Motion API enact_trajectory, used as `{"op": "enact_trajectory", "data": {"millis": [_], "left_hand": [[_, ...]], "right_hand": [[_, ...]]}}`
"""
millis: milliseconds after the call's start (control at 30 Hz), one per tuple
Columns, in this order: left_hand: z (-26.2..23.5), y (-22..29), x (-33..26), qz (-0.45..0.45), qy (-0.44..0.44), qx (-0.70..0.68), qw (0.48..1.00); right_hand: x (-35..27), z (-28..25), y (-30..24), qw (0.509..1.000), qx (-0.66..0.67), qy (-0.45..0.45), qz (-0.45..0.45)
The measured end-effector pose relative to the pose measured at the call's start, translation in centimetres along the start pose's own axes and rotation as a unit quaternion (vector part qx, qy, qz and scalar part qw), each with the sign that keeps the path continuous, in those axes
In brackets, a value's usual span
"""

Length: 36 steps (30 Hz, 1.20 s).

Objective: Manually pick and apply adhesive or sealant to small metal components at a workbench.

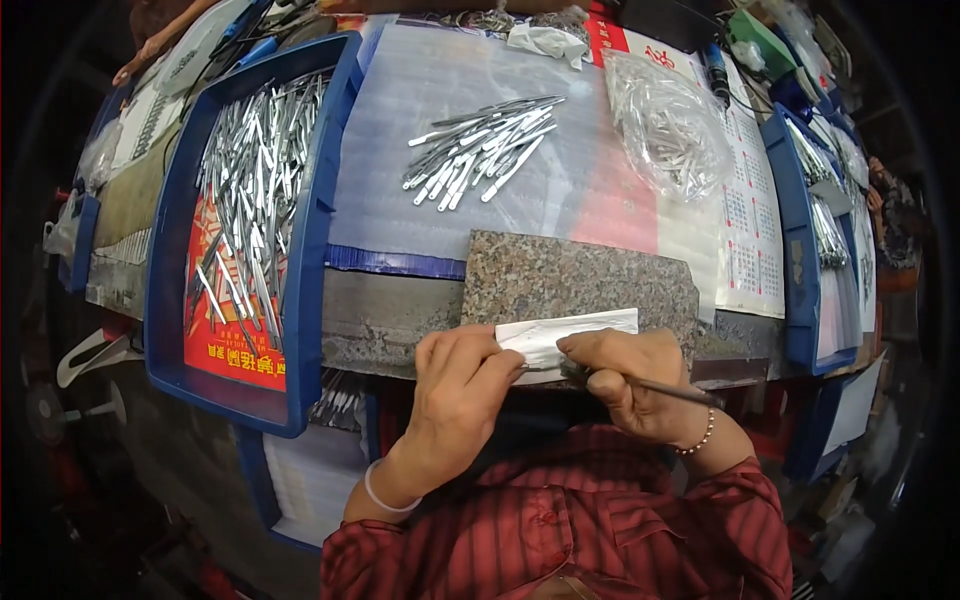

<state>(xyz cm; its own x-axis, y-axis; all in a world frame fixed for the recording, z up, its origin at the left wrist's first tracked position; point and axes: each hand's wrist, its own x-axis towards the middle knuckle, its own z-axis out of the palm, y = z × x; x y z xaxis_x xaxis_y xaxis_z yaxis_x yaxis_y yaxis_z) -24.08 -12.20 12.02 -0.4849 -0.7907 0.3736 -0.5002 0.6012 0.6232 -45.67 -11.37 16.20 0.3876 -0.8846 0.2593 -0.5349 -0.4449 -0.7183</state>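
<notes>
My left hand [455, 385] is closed at the near left corner of a white pad [565, 325], its fingertips pinched on something too small to make out. The pad lies on a speckled granite slab [575, 268] at the table's near edge. In my right hand [635, 380], closed over the pad's right part, is a thin dark rod-like tool [685, 393] whose back end sticks out to the right. My right fingers hide its working tip. Beyond the slab, slim flat silver metal pieces [480, 150] lie in a loose pile on plastic sheeting [400, 210].
At left stands a blue tray [308, 250] heaped with similar metal strips [255, 170]. A clear bag of pieces [675, 135] lies at the far right, near a printed calendar sheet [750, 210]. Another blue bin [800, 250] stands at the right edge. Someone's arm [160, 45] shows far left.
</notes>
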Motion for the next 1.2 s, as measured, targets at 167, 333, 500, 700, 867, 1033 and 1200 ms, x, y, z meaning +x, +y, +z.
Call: {"op": "enact_trajectory", "data": {"millis": [167, 333, 500, 700, 867, 1033, 1200], "left_hand": [[-0.7, -0.3, -0.2, -0.005, 0.023, -0.008, 1.0], [-0.6, -0.5, 0.4, -0.009, 0.011, -0.002, 1.0], [-0.7, -0.6, -0.2, 0.003, 0.003, 0.01, 1.0], [-0.6, -0.4, 0.0, 0.019, 0.018, 0.009, 1.0], [-0.7, -0.3, 0.3, 0.0, -0.004, 0.015, 1.0], [-0.8, -0.3, 0.3, 0.002, 0.006, 0.021, 1.0], [-0.8, -0.1, 0.4, -0.004, -0.002, 0.034, 0.999]], "right_hand": [[1.1, -1.5, -2.5, 0.976, 0.037, 0.109, -0.184], [2.9, 2.0, -0.8, 0.998, 0.021, -0.015, -0.065], [2.1, 0.0, -1.3, 0.997, 0.045, 0.039, -0.047], [2.2, -1.0, -3.1, 0.997, -0.005, -0.021, -0.076], [1.2, -0.5, -0.5, 0.999, 0.04, 0.018, -0.017], [-4.4, -3.1, -0.7, 0.967, 0.146, 0.208, 0.002], [-3.5, -2.4, 1.1, 0.995, 0.024, 0.079, 0.06]]}}
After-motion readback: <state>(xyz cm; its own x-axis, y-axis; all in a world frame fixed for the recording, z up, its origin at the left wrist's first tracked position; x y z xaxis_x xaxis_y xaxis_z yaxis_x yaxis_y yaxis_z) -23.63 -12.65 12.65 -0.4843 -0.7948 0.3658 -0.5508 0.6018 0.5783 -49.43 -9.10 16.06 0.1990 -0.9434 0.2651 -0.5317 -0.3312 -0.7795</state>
